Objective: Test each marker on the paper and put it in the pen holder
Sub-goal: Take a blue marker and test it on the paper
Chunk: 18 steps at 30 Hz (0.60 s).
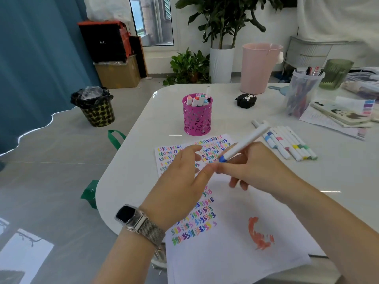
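One white marker [245,143] with a blue end is held in my right hand [258,167], fingers curled round its lower barrel, raised above the paper [235,232] and tilted up to the right. My left hand [182,179] is beside it, fingers loosely spread, thumb tip touching the marker's blue end; a watch [133,217] is on that wrist. Coloured squiggles in rows and an orange smear mark the paper, which lies on the white counter [143,128]. Beyond it stands the pink pen holder [197,117], upright, with several markers inside. A row of markers [287,143] lies flat to the right, near the paper. Further right stands a clear cup [303,91] of pens.
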Each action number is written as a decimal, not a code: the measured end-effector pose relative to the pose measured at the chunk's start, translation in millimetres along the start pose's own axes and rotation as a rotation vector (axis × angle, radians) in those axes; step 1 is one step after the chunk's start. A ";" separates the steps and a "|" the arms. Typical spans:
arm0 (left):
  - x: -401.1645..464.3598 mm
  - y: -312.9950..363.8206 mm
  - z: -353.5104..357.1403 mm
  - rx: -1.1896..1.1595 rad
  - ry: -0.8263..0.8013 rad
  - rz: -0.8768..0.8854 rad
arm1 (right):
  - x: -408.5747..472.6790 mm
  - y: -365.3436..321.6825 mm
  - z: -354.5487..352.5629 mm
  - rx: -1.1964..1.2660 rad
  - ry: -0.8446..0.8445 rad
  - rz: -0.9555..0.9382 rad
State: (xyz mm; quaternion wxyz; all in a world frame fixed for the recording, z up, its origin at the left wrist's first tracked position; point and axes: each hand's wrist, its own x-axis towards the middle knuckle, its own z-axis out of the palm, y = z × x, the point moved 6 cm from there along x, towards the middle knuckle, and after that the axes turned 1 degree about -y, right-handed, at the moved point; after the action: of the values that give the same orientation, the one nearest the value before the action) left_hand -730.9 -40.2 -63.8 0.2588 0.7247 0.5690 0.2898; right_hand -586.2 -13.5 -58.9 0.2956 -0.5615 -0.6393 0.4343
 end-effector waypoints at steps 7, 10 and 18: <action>1.0 17.3 -7.7 0.046 0.058 0.127 | -0.3 -4.0 6.9 0.389 -0.127 0.050; -2.3 20.9 -7.0 0.241 0.055 0.161 | 6.8 -3.9 0.7 0.828 -0.047 0.073; -8.5 29.9 23.9 0.544 -0.053 0.156 | 11.7 -0.1 6.1 1.475 0.045 0.245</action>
State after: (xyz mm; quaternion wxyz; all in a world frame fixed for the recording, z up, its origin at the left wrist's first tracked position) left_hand -695.1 -56.1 -60.5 0.0463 0.8164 0.5615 0.1265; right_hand -593.8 -3.5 -62.8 0.5580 -0.2934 -0.1090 0.7685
